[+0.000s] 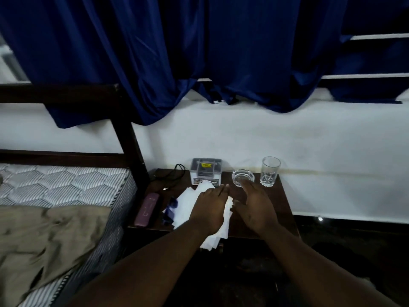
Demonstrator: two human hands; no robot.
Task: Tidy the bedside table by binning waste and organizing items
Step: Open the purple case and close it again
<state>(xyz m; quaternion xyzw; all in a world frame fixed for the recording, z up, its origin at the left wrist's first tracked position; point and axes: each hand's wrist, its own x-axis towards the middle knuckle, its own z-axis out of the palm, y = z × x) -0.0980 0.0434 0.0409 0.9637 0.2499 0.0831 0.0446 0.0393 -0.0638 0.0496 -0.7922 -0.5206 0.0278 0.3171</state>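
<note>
Papers (188, 204) lie lengthwise toward the wall, left hand (210, 209) flat on top.

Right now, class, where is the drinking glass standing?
The drinking glass stands upright at the bedside table's back right corner, just right of the glass ashtray.

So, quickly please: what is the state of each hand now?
Left hand: open, palm down on the white papers, not gripping.
Right hand: open, holding nothing, beside the glass ashtray.

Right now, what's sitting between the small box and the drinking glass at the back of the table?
A clear glass ashtray sits between the box and the glass, in the head view.
</note>
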